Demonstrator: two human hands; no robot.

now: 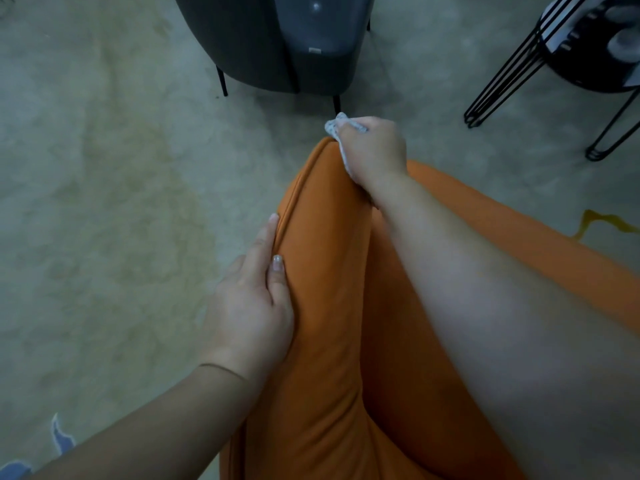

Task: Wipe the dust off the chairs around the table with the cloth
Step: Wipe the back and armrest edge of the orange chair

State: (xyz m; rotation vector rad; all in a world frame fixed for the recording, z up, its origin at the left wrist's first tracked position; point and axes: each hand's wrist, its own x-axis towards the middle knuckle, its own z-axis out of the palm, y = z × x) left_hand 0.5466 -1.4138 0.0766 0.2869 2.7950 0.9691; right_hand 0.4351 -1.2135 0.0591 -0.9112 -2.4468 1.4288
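Right hand (372,147) is curled round the cloth (341,131), pressing it on the orange chair (332,306)'s far rim; left hand (254,299) lies flat, fingers straight, on its near edge. I'd guess we're mid-wipe here, and the grey chair (249,43) beyond looks untouched.

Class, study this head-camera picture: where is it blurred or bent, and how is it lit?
Head view: dim, even light with soft shadows under the grey chair; the right hand holding the cloth on the orange chair is slightly smeared; the left hand is sharper; wide-angle bending stretches the near forearms and edges.
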